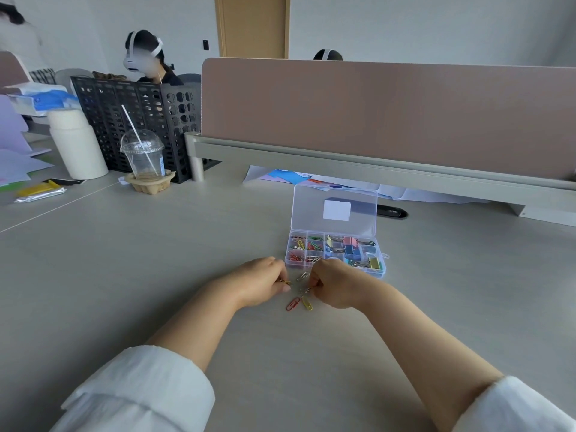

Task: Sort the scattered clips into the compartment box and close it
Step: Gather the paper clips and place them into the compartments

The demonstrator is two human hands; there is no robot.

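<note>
A clear plastic compartment box (381,267) lies open on the table, its lid (334,210) standing up behind it. Its compartments hold coloured paper clips and binder clips. Just in front of the box, my left hand (263,280) pinches a small gold clip at its fingertips. My right hand (335,283) has its fingers curled and pinches a clip next to the box's front left corner. Between and below my hands lie loose clips: a silver one (301,276), a red one (293,304) and a yellow one (307,303).
A desk divider (389,113) runs across the back, with papers under it. At the back left stand a plastic cup with a straw (144,157), a white bottle (76,145) and a black mesh basket (137,116). People sit beyond the divider.
</note>
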